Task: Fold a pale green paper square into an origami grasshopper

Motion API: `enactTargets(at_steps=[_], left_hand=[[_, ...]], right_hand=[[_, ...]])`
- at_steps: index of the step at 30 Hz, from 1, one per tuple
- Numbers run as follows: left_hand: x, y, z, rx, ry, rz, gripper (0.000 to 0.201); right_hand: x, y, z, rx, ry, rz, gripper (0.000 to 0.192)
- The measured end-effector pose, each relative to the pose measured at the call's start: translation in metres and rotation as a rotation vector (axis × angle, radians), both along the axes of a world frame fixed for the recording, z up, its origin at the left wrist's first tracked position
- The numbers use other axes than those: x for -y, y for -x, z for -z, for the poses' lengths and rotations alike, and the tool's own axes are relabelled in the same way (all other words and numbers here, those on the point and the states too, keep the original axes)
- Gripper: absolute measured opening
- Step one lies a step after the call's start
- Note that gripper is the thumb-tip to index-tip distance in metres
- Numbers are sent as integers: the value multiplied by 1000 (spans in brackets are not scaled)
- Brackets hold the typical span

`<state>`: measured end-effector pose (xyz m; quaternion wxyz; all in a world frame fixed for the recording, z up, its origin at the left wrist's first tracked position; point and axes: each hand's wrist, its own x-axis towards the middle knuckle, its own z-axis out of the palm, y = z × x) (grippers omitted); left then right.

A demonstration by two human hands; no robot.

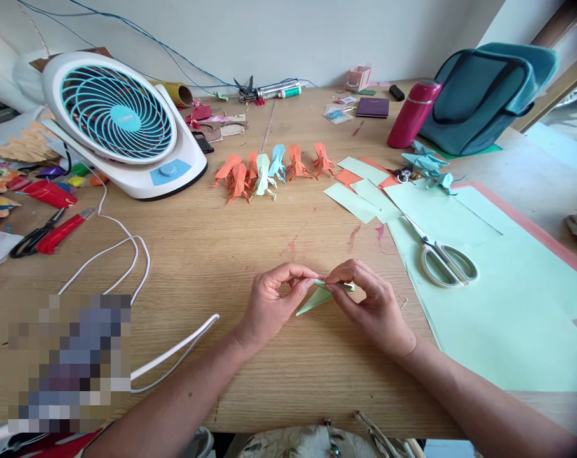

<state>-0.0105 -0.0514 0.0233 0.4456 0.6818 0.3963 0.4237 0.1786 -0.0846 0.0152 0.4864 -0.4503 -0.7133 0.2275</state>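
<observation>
- The left hand (268,304) and right hand (368,304) both had thumb and forefinger pinched together on the folded green paper (317,298), held just above the wooden table (212,254) — the narrow tip pointed down-left.
- The paper judged light, thin and easily creased; best gripped at the folded edges, not the fragile tip.
- Scissors (443,257) lay on the large green sheet (502,305) to the right.
- A row of finished paper figures (269,168) stood beyond — well apart from the hands.
- A fan (121,121) stood at far left.
</observation>
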Motion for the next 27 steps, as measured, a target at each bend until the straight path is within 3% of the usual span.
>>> enactTargets(at_steps=[3,13,18,23,27], left_hand=[[-2,0,-1,107,75,-46,9],[-17,0,4,572,483,-303,20],[-12,-4,6,571,546,-270,21],[-7,-6,6,501,536,-183,16],[-7,-4,4,452,529,-123,15]], right_hand=[[0,-2,-1,-46,60,2,11],[-7,-5,15,-308,420,-58,57],[-5,-4,11,-189,382,72,43],[-4,-4,0,-9,400,170,15],[-5,-2,-3,-36,463,212,13]])
